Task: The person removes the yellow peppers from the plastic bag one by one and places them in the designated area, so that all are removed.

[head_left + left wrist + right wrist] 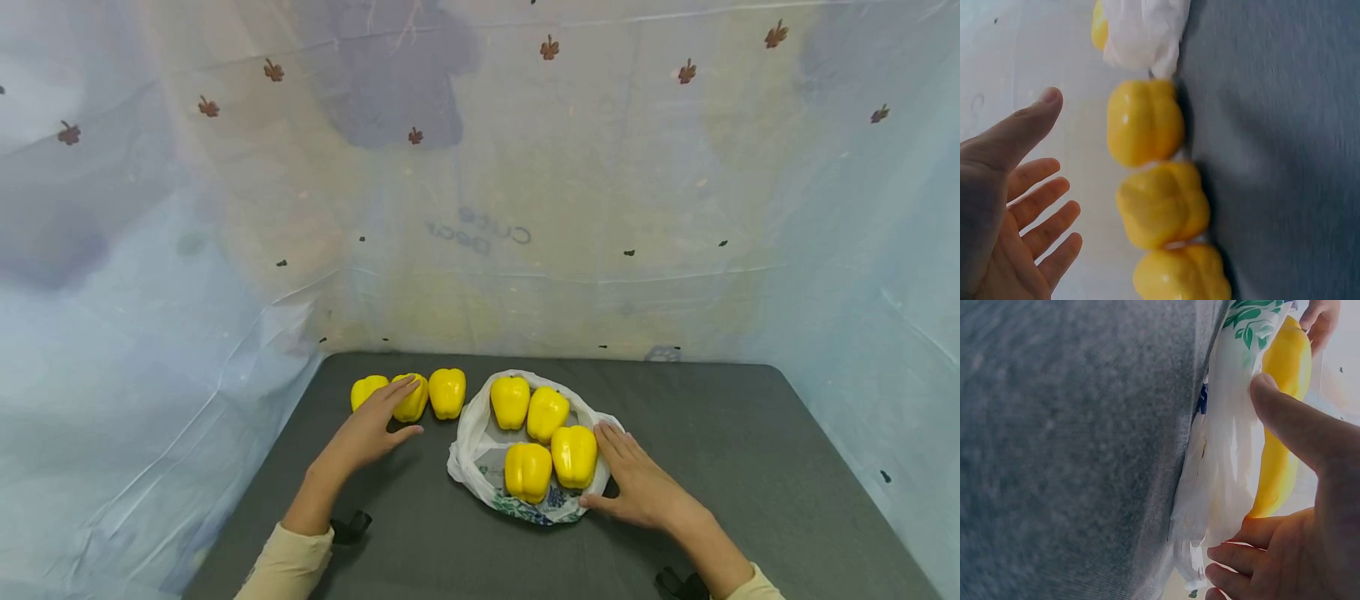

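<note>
A white plastic bag [467, 457] with green and blue print lies with its mouth spread wide. Several yellow bell peppers [528, 472] sit inside it. My right hand [637, 482] rests against the bag's right rim, fingers straight and thumb apart; the right wrist view shows the thumb [1282, 406] at the bag's edge beside a yellow pepper [1285, 362]. Left of the bag stand three more yellow bell peppers [447, 394] in a row. Over the front of this row hovers my left hand [369, 429], fingers spread and holding nothing, apart from the peppers [1163, 203] in the left wrist view.
A dark grey table [720, 433] carries everything. Behind it and along both sides hangs a pale plastic sheet [570, 192] with brown leaf shapes. Black straps [351, 528] show at both wrists.
</note>
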